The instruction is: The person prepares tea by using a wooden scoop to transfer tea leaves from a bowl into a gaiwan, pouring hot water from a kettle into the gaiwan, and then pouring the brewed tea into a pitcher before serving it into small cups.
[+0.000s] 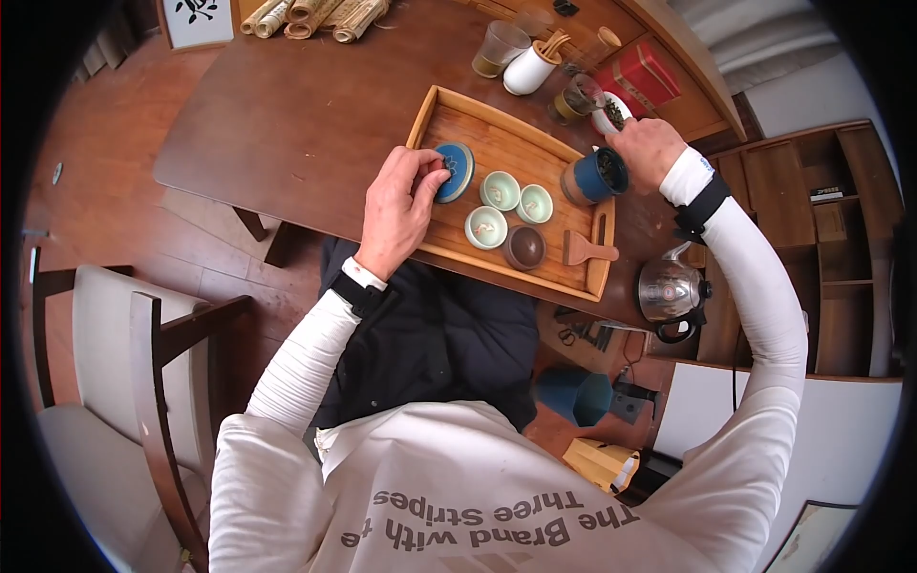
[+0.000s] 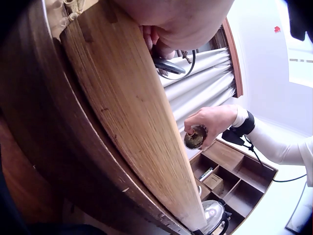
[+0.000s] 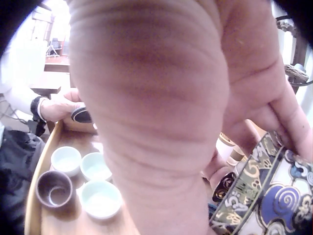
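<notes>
My left hand (image 1: 399, 205) pinches the edge of a round blue lid (image 1: 457, 172), tilted over the left end of the wooden tray (image 1: 516, 113). My right hand (image 1: 650, 153) grips a white tea dish (image 1: 612, 112) with dark leaves in it; the right wrist view shows a patterned outer side (image 3: 279, 191) beside that hand. Just below the right hand, a blue cup (image 1: 607, 172) stands at the tray's right end, with leaves inside. Several small cups stand between the hands: pale green ones (image 1: 487, 227) and a dark brown one (image 1: 524, 248).
A wooden brush-like tool (image 1: 588, 249) lies at the tray's near right. Beyond the tray stand glasses (image 1: 500, 50), a white holder with wooden tools (image 1: 531, 69) and a red box (image 1: 642, 76). A steel kettle (image 1: 674, 291) is at the right, rolled scrolls (image 1: 320, 16) far left.
</notes>
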Demonstrator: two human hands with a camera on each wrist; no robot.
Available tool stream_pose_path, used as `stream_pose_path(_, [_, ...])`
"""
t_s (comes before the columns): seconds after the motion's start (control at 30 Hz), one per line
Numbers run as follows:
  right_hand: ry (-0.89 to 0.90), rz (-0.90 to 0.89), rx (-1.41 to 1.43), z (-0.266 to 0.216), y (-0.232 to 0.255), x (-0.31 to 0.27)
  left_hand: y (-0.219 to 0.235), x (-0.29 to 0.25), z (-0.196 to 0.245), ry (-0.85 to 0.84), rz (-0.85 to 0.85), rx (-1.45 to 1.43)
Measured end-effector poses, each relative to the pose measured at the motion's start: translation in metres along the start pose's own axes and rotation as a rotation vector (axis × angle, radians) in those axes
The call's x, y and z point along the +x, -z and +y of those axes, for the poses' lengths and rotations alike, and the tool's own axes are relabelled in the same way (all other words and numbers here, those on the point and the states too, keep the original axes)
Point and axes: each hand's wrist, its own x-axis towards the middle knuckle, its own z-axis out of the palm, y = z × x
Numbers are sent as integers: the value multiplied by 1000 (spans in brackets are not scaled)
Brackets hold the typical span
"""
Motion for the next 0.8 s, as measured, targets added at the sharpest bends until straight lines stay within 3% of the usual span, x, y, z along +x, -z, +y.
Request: stream_pose_path(0.8, [47,120,10,5,-8,-7,3,-1,3,66,-64,33])
